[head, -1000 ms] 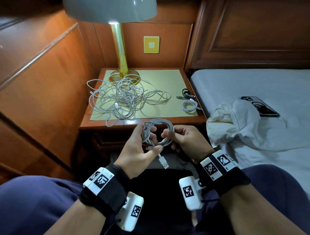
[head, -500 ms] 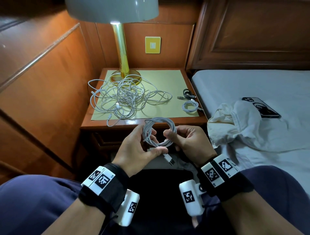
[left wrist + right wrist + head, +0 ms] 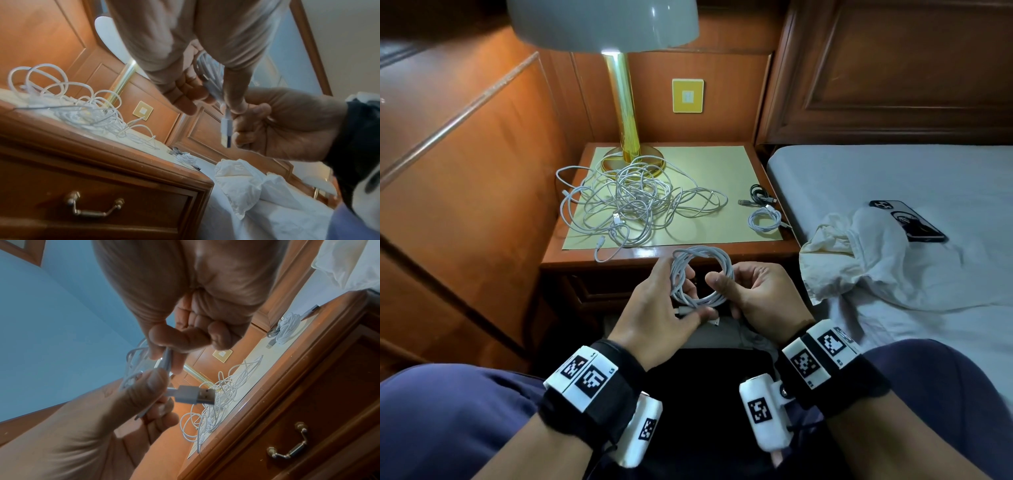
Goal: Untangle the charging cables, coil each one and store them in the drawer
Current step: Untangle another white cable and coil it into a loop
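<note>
A white cable coil (image 3: 702, 270) is held in front of the nightstand (image 3: 722, 255), over my lap. My left hand (image 3: 681, 308) pinches the coil's bottom and the cable end between thumb and fingers; the USB plug (image 3: 193, 394) sticks out past the thumb. My right hand (image 3: 726, 284) pinches the coil's right side. A tangle of white cables (image 3: 633, 202) lies on the nightstand's mat. At the mat's right edge lie a small coiled white cable (image 3: 765, 219) and a coiled black cable (image 3: 758, 192). The drawer is closed, and its brass handle (image 3: 92, 209) shows below the top.
A gold lamp (image 3: 625, 113) stands at the back of the nightstand, its base behind the tangle. Wood panelling closes the left side. The bed (image 3: 893, 178) is on the right, with a crumpled white cloth (image 3: 866, 260) and a phone (image 3: 911, 222) on it.
The USB plug hung loose below the coil; my left thumb now holds that end against the coil's bottom. Both hands and the coil have shifted slightly.
</note>
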Available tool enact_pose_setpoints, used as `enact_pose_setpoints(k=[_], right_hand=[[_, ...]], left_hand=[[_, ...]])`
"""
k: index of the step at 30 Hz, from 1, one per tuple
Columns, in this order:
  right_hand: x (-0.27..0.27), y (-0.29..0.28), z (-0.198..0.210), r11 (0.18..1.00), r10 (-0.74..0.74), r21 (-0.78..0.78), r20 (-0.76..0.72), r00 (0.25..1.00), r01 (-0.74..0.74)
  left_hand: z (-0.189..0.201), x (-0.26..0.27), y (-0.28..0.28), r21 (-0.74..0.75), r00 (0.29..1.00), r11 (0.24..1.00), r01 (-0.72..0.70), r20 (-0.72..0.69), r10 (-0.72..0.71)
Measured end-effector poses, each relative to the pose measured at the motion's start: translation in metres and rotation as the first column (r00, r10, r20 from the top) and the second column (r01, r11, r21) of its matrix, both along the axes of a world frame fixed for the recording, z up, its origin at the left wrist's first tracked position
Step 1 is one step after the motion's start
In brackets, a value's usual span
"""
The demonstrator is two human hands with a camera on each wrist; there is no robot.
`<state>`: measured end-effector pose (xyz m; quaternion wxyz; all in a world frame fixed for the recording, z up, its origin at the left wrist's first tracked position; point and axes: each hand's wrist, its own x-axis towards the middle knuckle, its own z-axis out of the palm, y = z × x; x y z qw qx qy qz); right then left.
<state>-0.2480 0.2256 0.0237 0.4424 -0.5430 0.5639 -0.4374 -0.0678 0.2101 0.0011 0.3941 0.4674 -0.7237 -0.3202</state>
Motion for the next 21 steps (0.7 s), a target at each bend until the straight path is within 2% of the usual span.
enact_pose_setpoints(k=[13,17,21], right_hand=[[0.001,0.003,0.004,0.996,-0.044,0.073,0.010,0.999,0.043],[0.001,0.003,0.002,0.991,-0.031,0.133,0.039,0.999,0.025],[0.004,0.002,-0.001,0.990,-0.040,0.133,0.033,0.999,0.035]], left_hand=[[0.004,0.003,0.001,-0.010,0.996,0.996,0.087,0.022,-0.087],[0.008,0.003,0.004,-0.071,0.991,0.993,0.094,0.097,-0.086],[0.012,0.006,0.003,-0.158,0.964,0.983,0.090,0.262,-0.046]])
